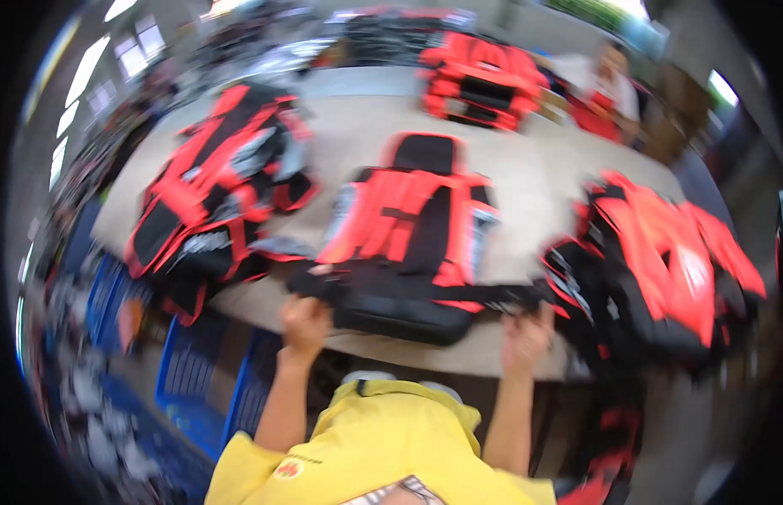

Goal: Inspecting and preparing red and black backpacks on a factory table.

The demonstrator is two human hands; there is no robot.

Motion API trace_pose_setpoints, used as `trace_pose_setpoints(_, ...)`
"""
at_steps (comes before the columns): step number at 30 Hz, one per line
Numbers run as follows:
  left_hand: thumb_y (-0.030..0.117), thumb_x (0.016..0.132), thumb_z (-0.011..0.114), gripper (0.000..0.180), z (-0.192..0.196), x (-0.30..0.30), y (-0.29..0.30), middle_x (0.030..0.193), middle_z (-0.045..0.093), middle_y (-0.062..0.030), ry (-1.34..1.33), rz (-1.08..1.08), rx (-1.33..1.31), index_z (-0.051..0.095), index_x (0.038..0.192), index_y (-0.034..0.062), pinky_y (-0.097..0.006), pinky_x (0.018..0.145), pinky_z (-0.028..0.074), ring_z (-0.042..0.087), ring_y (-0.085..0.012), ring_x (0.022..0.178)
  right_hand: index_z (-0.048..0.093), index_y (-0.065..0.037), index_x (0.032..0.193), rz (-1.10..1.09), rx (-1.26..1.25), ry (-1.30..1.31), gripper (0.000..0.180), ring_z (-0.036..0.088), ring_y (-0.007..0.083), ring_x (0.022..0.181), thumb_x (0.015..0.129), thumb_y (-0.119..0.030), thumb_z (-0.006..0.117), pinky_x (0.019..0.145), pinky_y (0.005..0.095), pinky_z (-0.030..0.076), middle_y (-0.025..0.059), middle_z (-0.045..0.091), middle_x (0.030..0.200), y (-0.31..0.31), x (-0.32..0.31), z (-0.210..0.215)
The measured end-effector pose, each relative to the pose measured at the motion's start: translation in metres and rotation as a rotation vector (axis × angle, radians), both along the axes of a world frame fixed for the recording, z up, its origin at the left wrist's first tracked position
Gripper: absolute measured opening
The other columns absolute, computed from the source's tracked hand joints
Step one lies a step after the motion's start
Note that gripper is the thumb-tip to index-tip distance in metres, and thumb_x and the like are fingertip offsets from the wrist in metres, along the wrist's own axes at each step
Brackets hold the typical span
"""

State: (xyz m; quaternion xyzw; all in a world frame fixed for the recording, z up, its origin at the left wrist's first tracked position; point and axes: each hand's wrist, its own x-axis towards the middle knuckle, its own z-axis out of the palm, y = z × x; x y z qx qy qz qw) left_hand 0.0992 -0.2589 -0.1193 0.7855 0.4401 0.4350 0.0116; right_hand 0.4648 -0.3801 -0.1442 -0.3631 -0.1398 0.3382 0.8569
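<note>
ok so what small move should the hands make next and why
Probably bring the left hand and right hand inward, folding the black straps over the red-and-black backpack: it lies on the table between them, and each hand appears to grip a strap stretched toward its own side.

Blurred, unreadable lettering (pixel 305 462) on yellow shirt (pixel 395 433)

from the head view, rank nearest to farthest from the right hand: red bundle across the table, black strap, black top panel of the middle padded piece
1. Black strap: at the right hand, in its grip.
2. Black top panel: ahead, toward the left.
3. Red bundle: farthest, at the table's far side.
</note>
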Motion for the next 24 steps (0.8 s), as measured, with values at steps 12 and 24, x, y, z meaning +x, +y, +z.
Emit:
trace_pose_setpoints(12, -0.009, 0.094, 0.061, 0.036, 0.0, 0.055, -0.012, 0.113, 0.075, -0.0199, -0.188, -0.162, -0.125, 0.074, 0.127, -0.0028, -0.036, 0.084, 0.055, 0.074, -0.0337, 0.1, 0.068, -0.006, 0.126, 0.096, 0.006, -0.06, 0.023, 0.07, 0.0093, 0.096, 0.103, 0.0, 0.068, 0.078, 0.0279, 0.062, -0.0002, 0.072, 0.108, -0.02, -0.035, 0.031)
trace_pose_setpoints(24, 0.015, 0.104, 0.065, 0.021, 0.03, 0.095, 0.064, 0.082, 0.063, -0.0218, -0.264, 0.031, -0.138, 0.068, 0.098, -0.0045, -0.045, 0.067, 0.044, 0.056, -0.0338, 0.071, 0.058, 0.004, 0.14, -0.024, -0.387, -1.475, 0.051, 0.064, 0.0352, 0.111, 0.091, -0.01, 0.064, 0.089, 0.0495, 0.057, 0.024, 0.057, 0.147, 0.147, -0.157, -0.015)
